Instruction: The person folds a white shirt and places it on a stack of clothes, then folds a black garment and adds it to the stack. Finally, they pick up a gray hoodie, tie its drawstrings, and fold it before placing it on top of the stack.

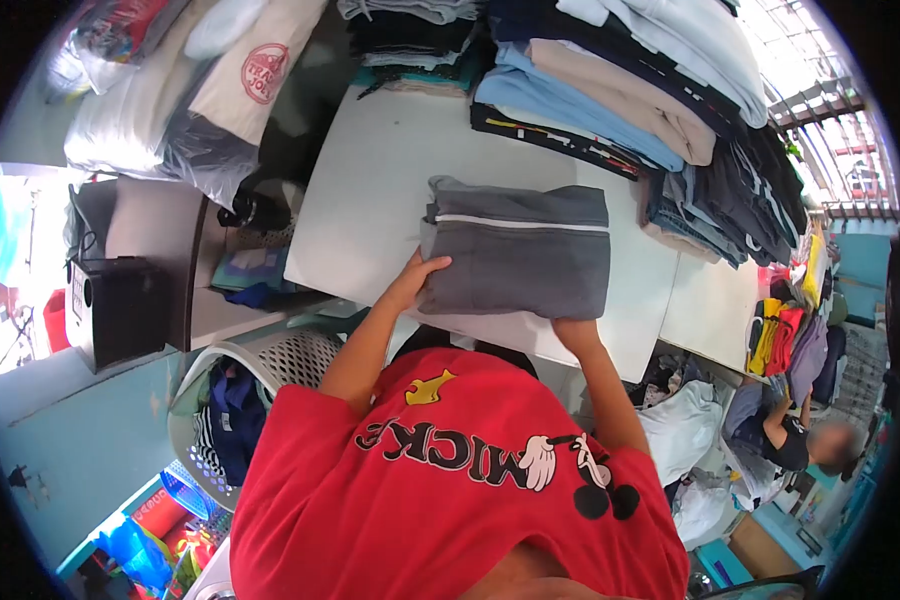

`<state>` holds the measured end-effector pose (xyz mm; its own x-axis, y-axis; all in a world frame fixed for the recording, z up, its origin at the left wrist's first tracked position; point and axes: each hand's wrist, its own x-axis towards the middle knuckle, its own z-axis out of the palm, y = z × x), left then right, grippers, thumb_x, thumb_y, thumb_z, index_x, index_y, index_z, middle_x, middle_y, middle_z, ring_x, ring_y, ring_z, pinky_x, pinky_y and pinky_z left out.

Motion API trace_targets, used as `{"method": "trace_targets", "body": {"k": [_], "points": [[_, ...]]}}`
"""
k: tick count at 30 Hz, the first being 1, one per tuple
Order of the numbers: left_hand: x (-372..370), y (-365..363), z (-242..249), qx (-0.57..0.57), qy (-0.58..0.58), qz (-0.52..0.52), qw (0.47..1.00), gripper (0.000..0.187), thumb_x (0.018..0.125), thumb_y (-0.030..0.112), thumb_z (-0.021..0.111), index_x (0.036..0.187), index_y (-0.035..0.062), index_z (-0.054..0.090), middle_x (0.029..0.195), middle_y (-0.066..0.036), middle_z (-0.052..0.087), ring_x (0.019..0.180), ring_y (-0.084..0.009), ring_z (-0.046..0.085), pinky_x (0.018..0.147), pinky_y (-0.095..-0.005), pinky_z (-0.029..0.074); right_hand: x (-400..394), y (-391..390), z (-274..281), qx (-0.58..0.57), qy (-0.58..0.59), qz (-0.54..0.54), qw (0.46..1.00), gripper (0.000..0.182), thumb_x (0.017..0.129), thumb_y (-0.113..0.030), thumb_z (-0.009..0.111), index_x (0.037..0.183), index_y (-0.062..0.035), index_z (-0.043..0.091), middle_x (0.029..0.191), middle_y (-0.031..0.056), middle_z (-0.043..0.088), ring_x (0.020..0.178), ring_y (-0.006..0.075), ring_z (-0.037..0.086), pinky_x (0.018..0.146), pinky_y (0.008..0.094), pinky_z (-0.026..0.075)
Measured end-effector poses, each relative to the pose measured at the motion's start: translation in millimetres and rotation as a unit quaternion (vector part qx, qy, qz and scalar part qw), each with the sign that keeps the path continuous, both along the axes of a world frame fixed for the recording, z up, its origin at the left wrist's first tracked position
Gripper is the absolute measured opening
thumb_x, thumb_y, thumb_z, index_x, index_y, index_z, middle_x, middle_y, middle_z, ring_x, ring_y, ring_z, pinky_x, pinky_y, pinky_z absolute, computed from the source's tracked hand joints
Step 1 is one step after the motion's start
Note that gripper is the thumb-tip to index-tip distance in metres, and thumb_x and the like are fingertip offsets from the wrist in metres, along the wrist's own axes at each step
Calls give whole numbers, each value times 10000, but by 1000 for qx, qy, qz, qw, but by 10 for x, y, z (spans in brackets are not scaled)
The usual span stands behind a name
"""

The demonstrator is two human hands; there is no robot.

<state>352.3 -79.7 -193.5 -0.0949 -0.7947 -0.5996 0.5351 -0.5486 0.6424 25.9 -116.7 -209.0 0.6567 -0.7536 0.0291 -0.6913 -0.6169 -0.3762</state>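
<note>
A folded grey garment with a white zipper-like stripe across it is held at the near part of the white table. My left hand grips its left edge, thumb on top and the other fingers hidden beneath. Under the near right corner, my right hand is closed on the same garment; most of its fingers are out of sight below the cloth.
Stacks of folded clothes line the table's far and right sides. A perforated laundry basket with clothes stands at left, near a black speaker. Plastic-wrapped bundles lie upper left. Another person is at far right, by hanging clothes.
</note>
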Motion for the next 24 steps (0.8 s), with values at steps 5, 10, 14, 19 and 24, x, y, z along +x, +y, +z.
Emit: {"method": "trace_targets", "body": {"k": [5,10,14,19,24], "points": [[18,-5,15,-29,-42,-23,998,709,710,217,648,1271,54,246,1190,-114,417,1096,-222,414,925,-335,346,133,-110,1431,323,-97,48,940,160,775,-208,570,899,-119,620,862,124,617,655,217,591,584,299,470],[-95,-7,198,-30,-77,14,997,696,717,215,648,1256,33,247,1189,-123,417,1078,-212,424,902,-335,362,141,-1377,1212,16,-254,-111,961,235,866,-178,451,979,-6,564,984,131,560,952,230,512,807,298,391],[-265,-44,391,-99,-495,80,860,606,741,213,610,1221,20,295,1174,-152,404,1095,-282,393,916,-368,318,250,-1825,654,253,-259,-156,919,296,852,-245,489,1033,-20,553,1005,111,560,971,218,503,829,276,374],[-483,-332,634,-141,-714,81,680,394,759,303,587,1027,28,498,1111,-147,412,1060,-300,384,861,-424,307,303,-1935,489,291,-224,-138,920,256,827,-265,542,891,-18,563,907,74,574,856,136,510,767,226,379],[-553,-620,517,-90,-684,173,703,292,789,266,566,916,14,491,1022,-140,437,941,-292,425,768,-393,339,352,-1911,532,331,-348,-127,868,168,799,-190,586,794,-30,535,738,-3,526,723,88,456,661,214,356]]}}
